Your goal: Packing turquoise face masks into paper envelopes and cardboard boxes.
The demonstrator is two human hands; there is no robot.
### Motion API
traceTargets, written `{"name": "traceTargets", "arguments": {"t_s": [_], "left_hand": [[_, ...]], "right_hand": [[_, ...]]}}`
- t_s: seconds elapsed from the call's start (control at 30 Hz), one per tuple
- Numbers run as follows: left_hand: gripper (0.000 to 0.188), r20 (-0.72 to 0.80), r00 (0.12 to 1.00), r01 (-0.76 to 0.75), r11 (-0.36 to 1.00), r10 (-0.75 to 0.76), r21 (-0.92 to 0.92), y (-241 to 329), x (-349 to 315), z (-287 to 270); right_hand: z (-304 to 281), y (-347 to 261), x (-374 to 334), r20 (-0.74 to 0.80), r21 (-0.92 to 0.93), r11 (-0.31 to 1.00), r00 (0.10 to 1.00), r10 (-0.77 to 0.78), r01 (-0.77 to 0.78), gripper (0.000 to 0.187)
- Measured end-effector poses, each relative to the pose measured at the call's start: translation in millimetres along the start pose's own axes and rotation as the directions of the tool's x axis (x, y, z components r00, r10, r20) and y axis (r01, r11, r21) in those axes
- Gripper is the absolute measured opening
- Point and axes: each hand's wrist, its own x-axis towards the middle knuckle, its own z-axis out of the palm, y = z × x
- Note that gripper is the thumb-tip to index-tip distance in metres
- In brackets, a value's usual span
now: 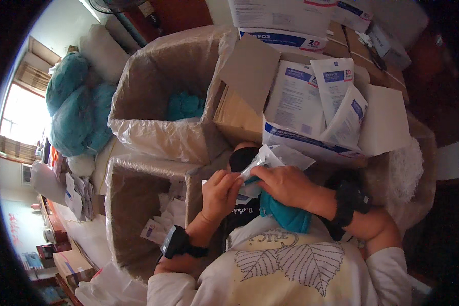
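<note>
In front of my body, both hands are closed on a white and clear packet (264, 159). My left hand (221, 193) pinches its left edge. My right hand (286, 186) grips it from the other side, with the fingertips of both hands almost meeting. A bit of teal shows between the fingers; I cannot tell whether it is inside the packet. A folded bundle of teal cloth (286, 214) lies on my lap just under my right hand. More white packaging (296, 157) sticks out behind the packet.
Ahead to the right, an opened carton (311, 137) holds several white and blue packets (297, 97). Two plastic-lined bins stand left: the far bin (137, 125) contains teal cloth (184, 105), the near bin (118, 224) white wrappers (172, 211). Stuffed teal bags (76, 117) sit far left.
</note>
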Motion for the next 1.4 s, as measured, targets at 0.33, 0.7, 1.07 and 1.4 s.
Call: {"name": "traceTargets", "arguments": {"t_s": [0.33, 0.7, 1.07, 1.4], "left_hand": [[0.005, -0.067, 0.982, 0.181, 0.980, -0.176, 0.081, -4, -7, -10], [0.012, -0.598, 0.650, 0.759, 0.370, -0.469, 0.535, -107, -143, -221], [0.056, 0.174, 0.984, 0.085, 0.785, 0.030, -0.613, 75, 50, -65], [0.023, -0.011, 0.872, 0.374, 0.682, -0.489, -0.629, 60, 91, -8]], "right_hand": [[-18, -16, 6, 0.043, 0.193, 0.978, 0.997, 0.072, -0.079, 0.014], [-120, 15, -28, -0.255, 0.825, 0.556, 0.813, 0.523, -0.098, 0.023], [-133, -21, -55, -0.056, 0.539, 0.832, 0.979, 0.195, -0.135, 0.020], [-148, 2, -142, -0.355, 0.507, 0.850, 0.865, 0.355, -0.140, 0.032]]}}
